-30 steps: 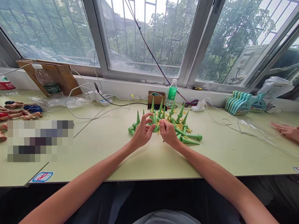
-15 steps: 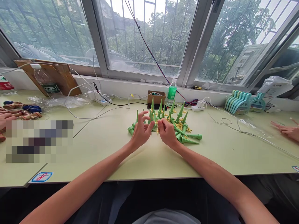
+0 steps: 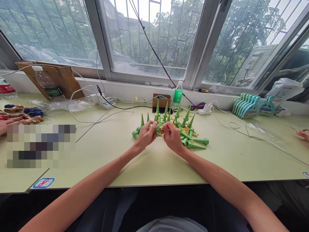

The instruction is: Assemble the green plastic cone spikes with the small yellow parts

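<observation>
My left hand (image 3: 145,134) is closed, its thumb and index finger pressed together beside a bit of green plastic; its curled fingers hide what they hold. Facing it, my right hand (image 3: 172,135) pinches a small yellow plastic valve (image 3: 161,127) that shows in the narrow gap between both hands. Around them are several green plant watering spikes: some stand point up, like the spike (image 3: 186,117) behind my right hand, while others lie on their sides, like the spike (image 3: 196,146) to its right. Loose yellow valves (image 3: 190,131) form a pile among them.
The pale green table (image 3: 116,170) runs along a window. At the back stand a small cardboard box (image 3: 161,101) and a green-labelled bottle (image 3: 178,93). A white cable (image 3: 258,137) crosses the right side. Other people's hands show at the left (image 3: 7,125) and right (image 3: 303,134) edges.
My left hand's raised, spread fingers have curled down and closed. My right hand stays nearly in place, still pinching. The person's hand at the right edge has drawn back mostly out of view.
</observation>
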The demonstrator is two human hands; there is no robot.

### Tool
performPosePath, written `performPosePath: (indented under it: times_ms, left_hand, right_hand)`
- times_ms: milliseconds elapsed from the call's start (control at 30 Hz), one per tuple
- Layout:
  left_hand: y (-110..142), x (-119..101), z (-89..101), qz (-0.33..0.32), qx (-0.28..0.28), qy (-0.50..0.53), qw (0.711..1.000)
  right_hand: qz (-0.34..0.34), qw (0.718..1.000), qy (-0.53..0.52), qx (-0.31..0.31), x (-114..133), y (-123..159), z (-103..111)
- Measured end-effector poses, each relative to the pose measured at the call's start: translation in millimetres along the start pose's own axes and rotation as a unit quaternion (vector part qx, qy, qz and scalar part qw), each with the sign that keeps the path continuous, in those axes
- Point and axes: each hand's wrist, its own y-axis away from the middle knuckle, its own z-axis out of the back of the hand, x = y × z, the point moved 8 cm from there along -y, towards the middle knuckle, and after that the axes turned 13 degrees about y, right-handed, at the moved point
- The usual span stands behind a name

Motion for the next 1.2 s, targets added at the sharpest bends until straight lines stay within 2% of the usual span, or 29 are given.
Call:
performPosePath:
  times_ms: [133, 333, 767, 967, 1200]
  left_hand:
    - [0, -1, 0.9, -0.004, -0.002, 0.008, 1.000]
    - [0, -2, 1.1, -0.045, 0.011, -0.004, 0.999]
    - [3, -9, 1.7, -0.123, 0.005, -0.102, 0.987]
    - [4, -15, 1.6, -0.156, -0.021, -0.142, 0.977]
    - [4, -14, 6.1, -0.160, -0.047, -0.123, 0.978]
  right_hand:
    - [-0.013, 1.000, -0.007, 0.007, -3, 0, -2]
    - [-0.027, 1.000, -0.008, 0.011, -5, -1, -2]
    - [-0.029, 0.999, 0.037, -0.011, -11, -4, -1]
    - [-0.032, 0.999, 0.023, -0.007, -10, -3, -2]
    - [-0.019, 1.000, 0.002, 0.006, -5, 0, -5]
